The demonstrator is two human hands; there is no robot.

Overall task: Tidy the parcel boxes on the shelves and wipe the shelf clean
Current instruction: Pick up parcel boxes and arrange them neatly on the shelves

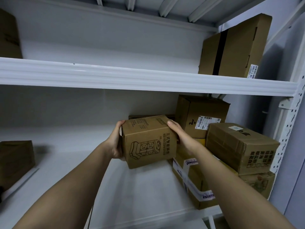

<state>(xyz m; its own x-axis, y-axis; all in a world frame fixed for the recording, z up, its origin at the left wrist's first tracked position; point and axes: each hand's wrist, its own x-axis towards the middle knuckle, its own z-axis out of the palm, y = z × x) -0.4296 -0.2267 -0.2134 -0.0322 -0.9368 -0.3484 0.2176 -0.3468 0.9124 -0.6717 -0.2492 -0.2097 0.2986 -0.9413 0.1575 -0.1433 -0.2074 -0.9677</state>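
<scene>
Presently both hands hold one small cardboard box [148, 141] in the air over the middle shelf [140, 184], a little left of the stack of parcels on the right. The left hand [116, 142] grips the box's left side, fingers curled round its upper far corner and the palm against the lower edge. The right hand [178, 134] lies along the box's right side, fingers fairly straight and pressed flat to the cardboard, thumb tucked under the edge. The box is tilted, its printed face turned toward the camera; the print shows a line drawing of a tower power strip and a column of characters.

On the middle shelf, right side, several boxes stand together. A tall box with a shipping label [201, 116] is at the back. A wide box with printed characters [239, 147] rests tilted on top of a lower box [257, 184]. A taped box [193, 182] sits at the front edge, just beside the held box. A flat dark box [137, 116] shows behind the held one, mostly hidden.

On the upper shelf [132, 78] a large box with a black tape strip [234, 48] leans at the right end. Another box [9, 35] stands at the far left of that shelf. A further box [15, 162] sits at the left end of the middle shelf
</scene>
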